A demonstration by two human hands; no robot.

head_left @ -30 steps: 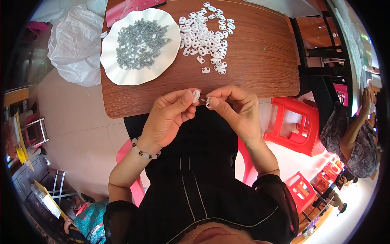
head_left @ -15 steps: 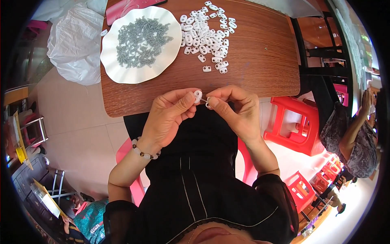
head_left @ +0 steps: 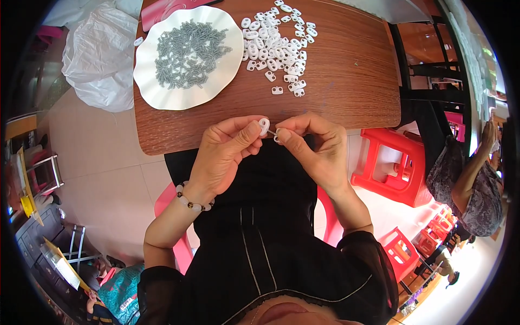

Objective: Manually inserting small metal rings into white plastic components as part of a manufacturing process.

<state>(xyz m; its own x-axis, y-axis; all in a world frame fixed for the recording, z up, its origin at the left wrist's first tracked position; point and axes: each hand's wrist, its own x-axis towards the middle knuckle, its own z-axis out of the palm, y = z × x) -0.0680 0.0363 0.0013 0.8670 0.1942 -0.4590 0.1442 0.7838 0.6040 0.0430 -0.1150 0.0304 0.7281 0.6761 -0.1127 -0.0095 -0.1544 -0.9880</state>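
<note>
Over the table's near edge, my left hand (head_left: 228,145) pinches a white oval cord-lock shell (head_left: 264,127) with holes in it. My right hand (head_left: 317,146) grips a smaller white cord-lock piece (head_left: 278,136) between thumb and forefinger. A thin metal spring (head_left: 272,131) bridges the short gap between the two pieces. Beyond my left hand stands a wavy-rimmed white plate (head_left: 145,81) heaped with small grey springs (head_left: 189,54). To its right lies a loose pile of white cord-lock parts (head_left: 271,49), some oval and some smaller with two holes.
The brown wooden table (head_left: 346,76) ends just under my hands. A white plastic bag (head_left: 100,57) hangs off its left side, near a pink object (head_left: 173,13) at the back. A red stool (head_left: 392,165) stands at the right, and other people sit farther off on both sides.
Both hands hold nearly the same pose, with the spring still between the two white pieces. The view has shifted very slightly.
</note>
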